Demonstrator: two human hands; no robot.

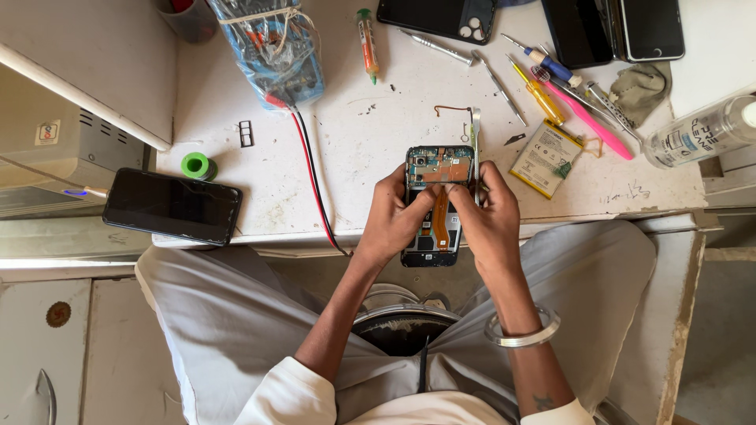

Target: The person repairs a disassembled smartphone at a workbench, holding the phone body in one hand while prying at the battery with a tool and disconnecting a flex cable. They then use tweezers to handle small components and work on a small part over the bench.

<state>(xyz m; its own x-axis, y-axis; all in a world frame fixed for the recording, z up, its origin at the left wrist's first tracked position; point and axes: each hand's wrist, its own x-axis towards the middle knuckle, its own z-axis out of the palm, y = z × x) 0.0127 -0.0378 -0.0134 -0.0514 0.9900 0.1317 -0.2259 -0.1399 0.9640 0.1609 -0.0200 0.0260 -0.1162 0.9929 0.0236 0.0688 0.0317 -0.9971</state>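
An opened phone (438, 169) with its back cover off shows a circuit board and an orange flex cable. It is held over the front edge of the white table (370, 134). My left hand (394, 219) grips its left side, thumb across the middle. My right hand (490, 220) holds its right side together with metal tweezers (476, 138) that stand along the phone's right edge. A removed battery (545, 158) lies just right of the phone.
A black phone (173, 206) lies at the table's left front corner beside a green tape roll (197, 165). Screwdrivers (543, 96), a pink tool, more phones (438, 17), a clear bottle (701, 132) and a bagged meter (272, 51) with red and black leads crowd the back.
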